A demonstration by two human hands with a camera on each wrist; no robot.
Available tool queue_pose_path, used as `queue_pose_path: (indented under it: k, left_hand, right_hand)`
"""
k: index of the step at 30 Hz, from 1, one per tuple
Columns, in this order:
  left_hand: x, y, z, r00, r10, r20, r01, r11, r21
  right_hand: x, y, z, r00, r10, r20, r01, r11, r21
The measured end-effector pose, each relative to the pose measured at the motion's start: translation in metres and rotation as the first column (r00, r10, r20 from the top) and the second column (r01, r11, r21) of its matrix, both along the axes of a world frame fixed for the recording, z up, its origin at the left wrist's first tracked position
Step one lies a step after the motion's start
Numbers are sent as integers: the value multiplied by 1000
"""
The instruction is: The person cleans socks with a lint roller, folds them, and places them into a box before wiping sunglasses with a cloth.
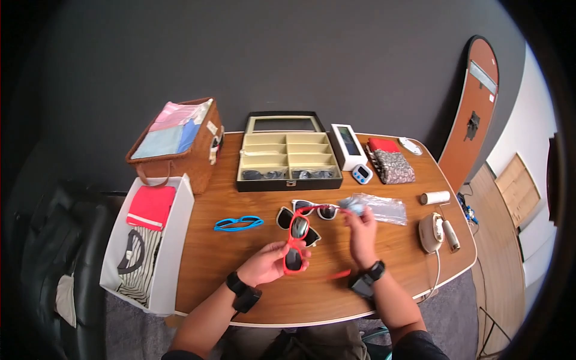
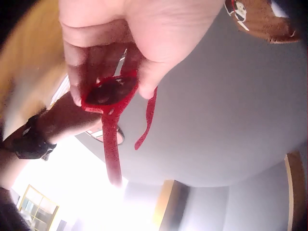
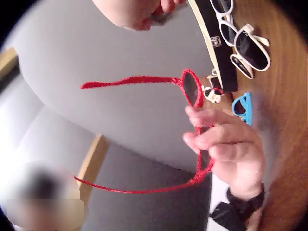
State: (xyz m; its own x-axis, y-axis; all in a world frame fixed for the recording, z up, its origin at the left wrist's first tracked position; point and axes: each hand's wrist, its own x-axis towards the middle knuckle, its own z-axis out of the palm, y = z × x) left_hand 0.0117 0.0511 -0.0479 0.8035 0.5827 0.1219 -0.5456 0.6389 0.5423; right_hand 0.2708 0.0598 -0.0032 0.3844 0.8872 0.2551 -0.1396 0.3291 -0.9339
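My left hand [image 1: 268, 264] grips a pair of red sunglasses [image 1: 293, 260] by the front, fingers and thumb around one lens. In the right wrist view both red temples [image 3: 139, 80] stick out unfolded. My right hand [image 1: 363, 234] pinches a small crumpled blue-grey piece, cloth-like [image 1: 353, 205], near the tip of one temple in the head view. White sunglasses [image 1: 327, 212] and cream-rimmed sunglasses [image 1: 284, 218] lie on the table behind the red pair, partly hidden by it. Blue sunglasses [image 1: 239, 224] lie farther left.
An open compartment case [image 1: 289, 185] holds several sunglasses in its front row. Clear plastic sleeves [image 1: 384, 210] lie to the right, by a white timer [image 1: 362, 174], folded cloths [image 1: 393, 167] and a handheld steamer [image 1: 429, 233]. A white bin [image 1: 185, 222] and brown basket [image 1: 201, 153] stand left.
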Motion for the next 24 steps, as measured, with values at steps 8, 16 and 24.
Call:
queue_pose_path:
  k: [8,16,24]
  left_hand:
    - [4,-4,-3,990,-90,-112,88,996,-18]
    - [6,-5,-2,959,-191,-210,202,979,30]
    - [15,-10,-1,973,-105,-207,118,992,50]
  right_hand:
    - [-22,-21,-14,884,399,242,-407,913,-17]
    - [-31,-17,-5,896,196,398,-249,965,86]
    - [-28,-22,3,752,13,659,-201,957,210]
